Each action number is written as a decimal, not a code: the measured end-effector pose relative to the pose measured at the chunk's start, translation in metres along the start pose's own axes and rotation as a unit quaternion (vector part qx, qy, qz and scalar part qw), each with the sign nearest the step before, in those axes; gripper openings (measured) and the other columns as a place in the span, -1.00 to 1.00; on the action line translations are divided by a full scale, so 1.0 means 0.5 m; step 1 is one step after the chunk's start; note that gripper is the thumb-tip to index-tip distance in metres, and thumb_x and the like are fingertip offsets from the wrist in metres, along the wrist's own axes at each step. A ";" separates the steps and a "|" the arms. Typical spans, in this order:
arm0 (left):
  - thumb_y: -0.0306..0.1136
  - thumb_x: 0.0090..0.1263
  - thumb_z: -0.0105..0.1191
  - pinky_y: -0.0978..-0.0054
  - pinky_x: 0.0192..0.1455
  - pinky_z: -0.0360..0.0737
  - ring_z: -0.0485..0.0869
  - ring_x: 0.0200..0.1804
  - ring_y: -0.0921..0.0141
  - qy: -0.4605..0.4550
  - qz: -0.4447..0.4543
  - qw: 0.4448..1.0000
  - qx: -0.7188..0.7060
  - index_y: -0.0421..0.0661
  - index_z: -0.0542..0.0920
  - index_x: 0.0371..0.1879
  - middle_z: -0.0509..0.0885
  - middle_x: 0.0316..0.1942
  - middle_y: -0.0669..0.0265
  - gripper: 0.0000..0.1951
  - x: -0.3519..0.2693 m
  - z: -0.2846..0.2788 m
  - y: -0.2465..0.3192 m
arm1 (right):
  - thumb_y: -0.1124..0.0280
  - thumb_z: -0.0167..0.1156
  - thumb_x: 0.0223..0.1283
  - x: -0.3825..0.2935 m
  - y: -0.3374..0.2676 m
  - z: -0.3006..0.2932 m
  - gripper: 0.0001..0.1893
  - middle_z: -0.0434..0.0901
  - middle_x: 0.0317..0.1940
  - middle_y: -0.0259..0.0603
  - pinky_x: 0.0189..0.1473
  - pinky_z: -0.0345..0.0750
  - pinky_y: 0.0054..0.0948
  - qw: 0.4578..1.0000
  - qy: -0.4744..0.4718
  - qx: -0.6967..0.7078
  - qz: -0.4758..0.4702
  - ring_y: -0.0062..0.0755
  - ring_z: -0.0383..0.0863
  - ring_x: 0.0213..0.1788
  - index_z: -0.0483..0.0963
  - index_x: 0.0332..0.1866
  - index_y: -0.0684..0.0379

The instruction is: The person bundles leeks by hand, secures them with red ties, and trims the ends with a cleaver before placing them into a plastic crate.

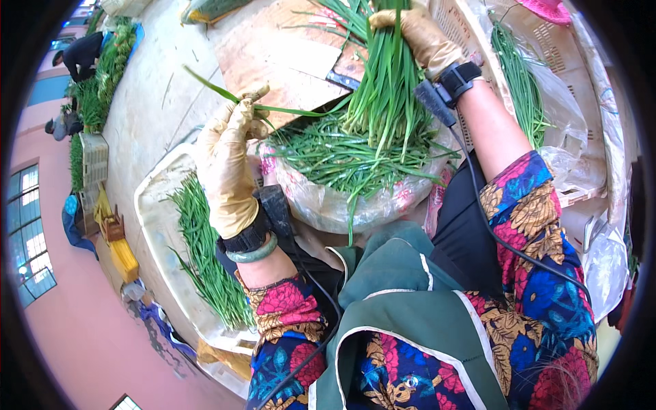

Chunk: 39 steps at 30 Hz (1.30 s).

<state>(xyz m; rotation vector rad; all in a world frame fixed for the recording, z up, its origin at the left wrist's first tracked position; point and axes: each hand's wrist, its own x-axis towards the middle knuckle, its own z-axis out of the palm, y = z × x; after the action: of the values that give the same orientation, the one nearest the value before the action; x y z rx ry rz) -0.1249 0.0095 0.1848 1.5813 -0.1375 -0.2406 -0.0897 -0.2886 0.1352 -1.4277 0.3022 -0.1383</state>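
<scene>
My right hand [428, 38], in a tan glove, grips a thick bunch of green garlic chives [387, 97] whose pale cut ends hang downward. Between the gloved fingers of my left hand [230, 138] is a single long chive leaf [292, 109], stretching sideways toward the bunch. Below the bunch, a round tub lined with clear plastic [353, 210] holds a heap of loose chive trimmings [328, 154]. Behind the tub lies a wide-bladed knife [342, 80] on a wooden board [246, 46], its blade partly washed out by glare.
At my left stands a white plastic crate [154, 230] holding chives [210, 266]. Another crate [574, 72] with chives [520, 87] and plastic film is at my right. Cables run from both wrist straps. Farther left, a person [84, 54] bends beside stacked greens [115, 61].
</scene>
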 end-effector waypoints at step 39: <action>-0.48 0.18 0.24 0.34 0.11 0.57 0.64 -0.01 0.17 -0.391 0.492 0.737 0.248 -0.03 0.52 0.19 0.63 0.00 0.06 -0.48 0.185 0.655 0.014 | 0.23 0.52 -0.45 0.062 0.087 -0.010 -0.42 0.66 -0.26 0.17 -0.14 0.60 -0.29 0.987 0.047 -0.154 0.017 -0.03 0.70 -0.17 0.59 -0.25 0.43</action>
<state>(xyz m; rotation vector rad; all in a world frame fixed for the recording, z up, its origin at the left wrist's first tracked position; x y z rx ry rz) -0.1128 -0.3306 0.1817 1.5992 -1.7798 0.0018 -0.0651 -0.2954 0.0879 -1.7233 0.4394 -0.1347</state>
